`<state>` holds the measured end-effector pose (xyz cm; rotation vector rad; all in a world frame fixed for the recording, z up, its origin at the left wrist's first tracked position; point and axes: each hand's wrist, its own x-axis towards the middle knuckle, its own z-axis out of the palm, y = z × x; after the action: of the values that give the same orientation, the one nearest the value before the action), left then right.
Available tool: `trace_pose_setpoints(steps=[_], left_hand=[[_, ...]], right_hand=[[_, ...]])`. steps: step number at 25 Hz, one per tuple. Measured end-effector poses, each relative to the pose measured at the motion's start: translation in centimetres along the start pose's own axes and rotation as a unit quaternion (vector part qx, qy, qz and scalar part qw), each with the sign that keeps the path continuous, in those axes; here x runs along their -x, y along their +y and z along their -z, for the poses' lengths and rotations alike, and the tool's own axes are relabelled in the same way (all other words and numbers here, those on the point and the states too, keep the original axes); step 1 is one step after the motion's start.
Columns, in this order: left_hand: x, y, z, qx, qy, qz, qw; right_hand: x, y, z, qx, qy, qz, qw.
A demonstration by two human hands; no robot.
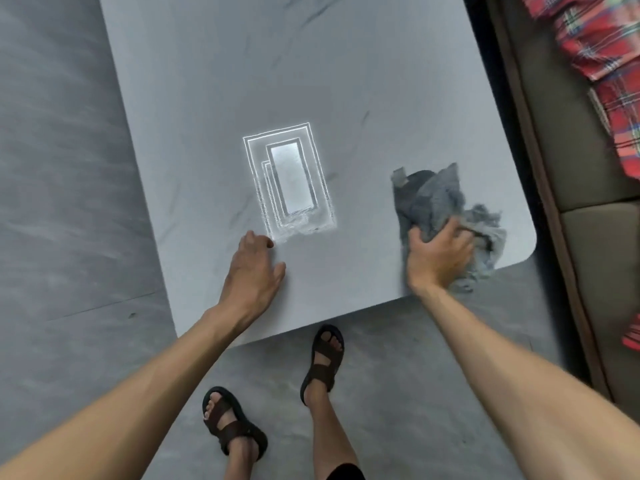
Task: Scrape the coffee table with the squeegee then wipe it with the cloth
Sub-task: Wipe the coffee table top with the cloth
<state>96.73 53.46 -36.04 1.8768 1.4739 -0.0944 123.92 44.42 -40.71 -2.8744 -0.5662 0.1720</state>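
Floor point(62, 202): grey, streaked, all round the hands and under both feet.

Table point(214, 81): pale grey marbled top with rounded corners, running away from the hands; its near edge passes under both wrists.

Sofa point(568, 140): olive-brown cushions, beyond the right hand past the table's edge. A red plaid fabric point(602, 46) lies on it, well apart from the hands.

Reflection point(292, 178): bright nested rectangles on the tabletop, just ahead of the left hand's fingertips (probably a ceiling light mirrored in the gloss; cannot tell for sure).

Cloth point(436, 199): grey, crumpled, on the table at its right near corner. Part bunches under the right hand, the rest spreads ahead of the fingers and out to that hand's right; its edge looks frayed and a little blurred.

Right hand point(438, 258): palm down, fingers curled into the cloth and gripping it against the tabletop.

Left hand point(254, 268): spread flat on the bare tabletop, fingers apart, holding nothing.

Sandals point(323, 358): dark brown, strapped, on both feet below the hands.
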Motion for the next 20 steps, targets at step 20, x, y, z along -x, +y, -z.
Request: trace_pose_setpoints(steps=[20], left_hand=[[-4.0,5.7,0.3,0.062,-0.047,0.083,0.994]], right_hand=[[-10.1,-4.5,-0.3,-0.027,0.012,-0.097,0.995]])
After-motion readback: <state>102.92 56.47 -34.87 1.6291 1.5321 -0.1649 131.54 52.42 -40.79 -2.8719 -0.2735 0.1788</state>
